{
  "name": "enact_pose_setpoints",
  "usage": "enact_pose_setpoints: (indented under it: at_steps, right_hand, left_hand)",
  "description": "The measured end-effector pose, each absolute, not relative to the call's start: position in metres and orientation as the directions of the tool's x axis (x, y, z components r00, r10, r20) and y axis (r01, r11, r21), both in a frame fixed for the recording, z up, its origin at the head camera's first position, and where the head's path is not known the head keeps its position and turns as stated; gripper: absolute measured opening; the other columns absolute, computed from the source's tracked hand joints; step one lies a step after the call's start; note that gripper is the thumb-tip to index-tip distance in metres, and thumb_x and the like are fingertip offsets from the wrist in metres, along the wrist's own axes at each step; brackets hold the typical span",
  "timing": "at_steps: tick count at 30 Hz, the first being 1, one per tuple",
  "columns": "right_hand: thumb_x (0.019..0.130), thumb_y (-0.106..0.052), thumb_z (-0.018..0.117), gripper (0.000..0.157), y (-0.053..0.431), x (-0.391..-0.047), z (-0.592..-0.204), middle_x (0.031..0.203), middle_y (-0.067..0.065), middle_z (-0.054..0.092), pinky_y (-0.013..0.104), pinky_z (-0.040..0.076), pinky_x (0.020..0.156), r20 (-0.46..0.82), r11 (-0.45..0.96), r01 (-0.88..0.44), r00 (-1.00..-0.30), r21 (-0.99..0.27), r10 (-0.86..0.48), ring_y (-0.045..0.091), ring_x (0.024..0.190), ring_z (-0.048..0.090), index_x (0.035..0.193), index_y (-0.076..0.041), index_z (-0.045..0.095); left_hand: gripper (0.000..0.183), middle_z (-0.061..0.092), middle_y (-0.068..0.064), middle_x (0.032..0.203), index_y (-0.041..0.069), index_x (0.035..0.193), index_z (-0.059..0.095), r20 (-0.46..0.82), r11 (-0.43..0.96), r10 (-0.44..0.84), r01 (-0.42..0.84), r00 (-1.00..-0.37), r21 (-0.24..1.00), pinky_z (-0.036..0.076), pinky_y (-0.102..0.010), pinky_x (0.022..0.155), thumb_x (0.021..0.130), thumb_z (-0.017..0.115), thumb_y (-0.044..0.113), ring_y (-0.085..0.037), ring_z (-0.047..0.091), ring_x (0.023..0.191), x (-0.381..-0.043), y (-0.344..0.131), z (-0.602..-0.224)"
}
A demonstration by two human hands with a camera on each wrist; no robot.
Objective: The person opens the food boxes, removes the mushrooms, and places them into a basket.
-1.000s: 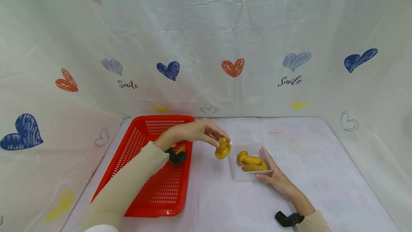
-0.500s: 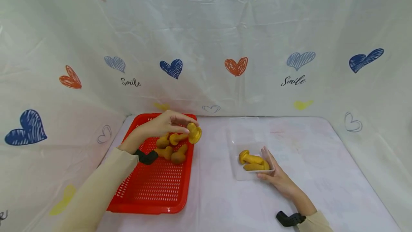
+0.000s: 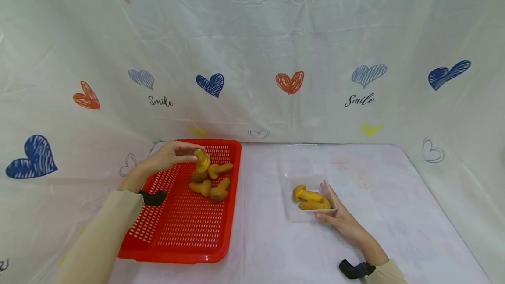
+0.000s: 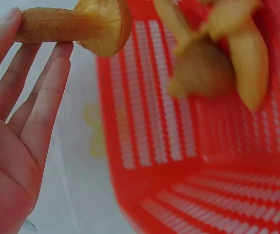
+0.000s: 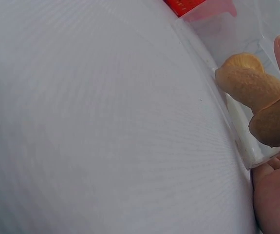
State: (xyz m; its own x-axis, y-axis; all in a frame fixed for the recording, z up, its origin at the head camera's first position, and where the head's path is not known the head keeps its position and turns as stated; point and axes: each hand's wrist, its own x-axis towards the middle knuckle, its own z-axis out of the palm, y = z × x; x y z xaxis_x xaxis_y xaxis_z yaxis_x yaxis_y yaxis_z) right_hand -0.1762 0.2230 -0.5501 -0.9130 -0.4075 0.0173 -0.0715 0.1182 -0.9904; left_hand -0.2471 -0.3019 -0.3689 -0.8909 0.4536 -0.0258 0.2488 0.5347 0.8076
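My left hand (image 3: 170, 154) pinches a yellow mushroom (image 3: 203, 161) by its stem, between thumb and fingertips. In the left wrist view this mushroom (image 4: 62, 24) lies sideways, its cap pointing away from the palm. The hand is over the far left part of a red plastic basket (image 3: 173, 256). Several more mushrooms (image 3: 218, 193) lie in that basket. On the right, my right hand (image 3: 344, 219) grips the near right corner of a clear plastic box (image 3: 291, 214), thumb on one side and fingers on the other. Yellow mushrooms (image 3: 311, 196) lie inside the box.
The box's clear lid (image 3: 301, 159) is folded back behind it, flat on the white table (image 3: 378, 187). A white curtain (image 3: 252, 47) printed with hearts hangs behind the table. Black bands (image 3: 357, 270) sit on both wrists.
My left hand has carried its mushroom leftward, from beside the clear box to over the red basket, uncovering the mushrooms there. My right hand stays on the box.
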Motion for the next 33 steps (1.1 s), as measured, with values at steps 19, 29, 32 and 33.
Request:
enact_pose_setpoints:
  at_steps: [19,29,32,33]
  right_hand:
    - [0.093,-0.003,0.069,0.102,0.223,-0.176,-0.550,0.165,0.018,-0.009,0.010,0.036,0.096,0.004,0.102,-0.050,-0.914,-0.993,-0.405,0.048,0.146,-0.009,0.161,-0.020,-0.006]
    - [0.093,-0.003,0.069,0.102,0.224,-0.176,-0.551,0.165,0.017,-0.009,0.010,0.036,0.096,0.010,0.099,-0.055,-0.912,-0.994,-0.410,0.047,0.146,-0.010,0.161,-0.020,-0.006]
    - [0.093,-0.003,0.068,0.102,0.223,-0.176,-0.552,0.165,0.017,-0.010,0.010,0.036,0.096,0.011,0.097,-0.055,-0.912,-0.994,-0.410,0.047,0.146,-0.010,0.161,-0.021,-0.006]
    - [0.093,-0.003,0.068,0.102,0.223,-0.176,-0.552,0.165,0.017,-0.010,0.010,0.036,0.096,0.013,0.093,-0.056,-0.911,-0.994,-0.413,0.047,0.146,-0.011,0.161,-0.021,-0.006]
  left_hand:
    - [0.041,0.057,-0.028,0.133,-0.008,0.136,0.055,0.020,0.609,0.346,0.241,-0.938,0.756,0.049,-0.052,0.098,0.099,0.063,0.007,-0.046,0.056,0.121,-0.257,-0.340,-0.407]
    - [0.037,0.058,-0.033,0.128,-0.015,0.130,0.055,0.050,0.628,0.393,0.308,-0.918,0.714,0.050,-0.057,0.093,0.096,0.062,-0.002,-0.049,0.058,0.115,-0.260,-0.333,-0.421]
    - [0.036,0.058,-0.034,0.126,-0.017,0.128,0.056,0.052,0.626,0.408,0.321,-0.912,0.711,0.050,-0.057,0.093,0.096,0.062,-0.003,-0.050,0.057,0.115,-0.261,-0.329,-0.424]
    - [0.036,0.059,-0.034,0.125,-0.017,0.128,0.056,0.048,0.625,0.407,0.316,-0.912,0.714,0.051,-0.056,0.092,0.095,0.063,-0.003,-0.049,0.058,0.115,-0.261,-0.329,-0.426]
